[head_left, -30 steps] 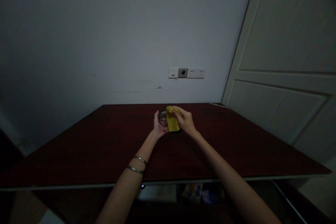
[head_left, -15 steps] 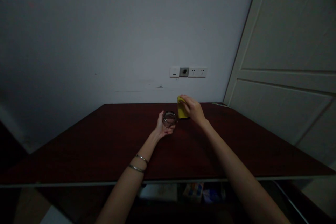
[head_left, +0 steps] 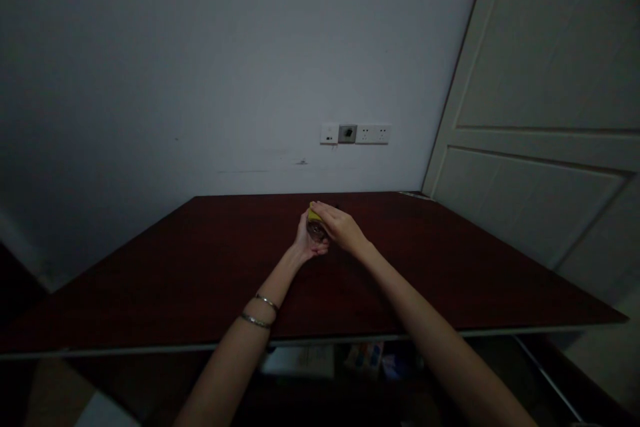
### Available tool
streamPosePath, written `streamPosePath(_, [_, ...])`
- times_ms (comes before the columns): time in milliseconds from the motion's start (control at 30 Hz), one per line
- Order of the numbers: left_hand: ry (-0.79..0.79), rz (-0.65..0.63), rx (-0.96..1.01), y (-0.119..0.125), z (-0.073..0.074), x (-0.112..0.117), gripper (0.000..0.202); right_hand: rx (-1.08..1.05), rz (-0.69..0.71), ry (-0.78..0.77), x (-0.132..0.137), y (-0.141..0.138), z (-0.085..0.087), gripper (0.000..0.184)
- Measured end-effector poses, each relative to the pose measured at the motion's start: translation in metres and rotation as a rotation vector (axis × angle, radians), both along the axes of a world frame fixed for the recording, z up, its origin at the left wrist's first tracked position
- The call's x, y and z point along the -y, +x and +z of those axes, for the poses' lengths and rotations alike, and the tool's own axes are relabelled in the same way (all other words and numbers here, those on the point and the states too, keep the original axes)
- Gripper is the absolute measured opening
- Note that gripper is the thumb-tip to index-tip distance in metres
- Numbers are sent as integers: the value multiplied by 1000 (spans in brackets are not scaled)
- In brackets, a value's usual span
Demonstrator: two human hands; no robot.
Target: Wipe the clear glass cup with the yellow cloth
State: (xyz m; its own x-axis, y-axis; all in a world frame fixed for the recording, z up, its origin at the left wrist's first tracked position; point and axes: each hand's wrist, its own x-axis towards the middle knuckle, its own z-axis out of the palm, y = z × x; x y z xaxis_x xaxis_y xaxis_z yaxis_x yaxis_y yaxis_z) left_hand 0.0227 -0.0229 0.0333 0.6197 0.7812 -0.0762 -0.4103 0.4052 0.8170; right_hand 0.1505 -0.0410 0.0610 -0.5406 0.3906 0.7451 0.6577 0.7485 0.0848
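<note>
Over the middle of the dark red table, my left hand [head_left: 303,244] is curled around a small round glass dish [head_left: 317,232] with a thick rim. My right hand [head_left: 341,225] grips a yellow cloth [head_left: 314,215] and presses it to the dish's upper rim. The right fingers hide most of the cloth and part of the dish. Two metal bangles [head_left: 263,312] circle the left forearm.
The dark red tabletop [head_left: 200,280] runs back to a pale wall with a row of sockets [head_left: 355,134]. A panelled white door [head_left: 530,93] stands on the right. Beneath the tabletop's front edge, a white flat item [head_left: 300,360] and colourful packages [head_left: 366,356] lie in shadow.
My right hand has moved left and slightly down, bringing the yellow cloth from beside the glass dish onto its rim. The left hand keeps hold of the dish; the view has shifted slightly.
</note>
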Motion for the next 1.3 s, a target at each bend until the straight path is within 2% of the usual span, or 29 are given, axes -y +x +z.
streamPosePath(167, [-93, 168, 93, -2, -4, -1, 58, -12, 8, -15, 10, -14, -11, 44])
streamPosePath(333, [-123, 147, 127, -3, -3, -1, 52, -77, -3, -37, 21, -19, -16, 39])
streamPosePath(500, [-123, 202, 122, -2, 2, 0, 56, -136, 98, -88, 36, -12, -18, 38])
streamPosePath(633, [-92, 116, 23, -2, 3, 2, 62, -353, 153, -173, 44, -2, -17, 32])
streamPosePath(733, [-20, -15, 47, -3, 4, 4, 68, -594, 59, -149, 40, 8, -11, 30])
streamPosePath(833, [38, -119, 40, -4, 6, 5, 78, -736, -66, -89, 28, 20, -3, 30])
streamPosePath(900, [61, -148, 20, -3, 7, 5, 82, -739, -106, -105, 18, 25, 0, 29])
streamPosePath(1033, [80, -173, -31, -2, 4, 3, 79, -629, -89, -194, 5, 22, 0, 28])
streamPosePath(1300, [118, -66, -82, -3, 6, 4, 73, -419, -86, -156, 3, 5, 3, 28])
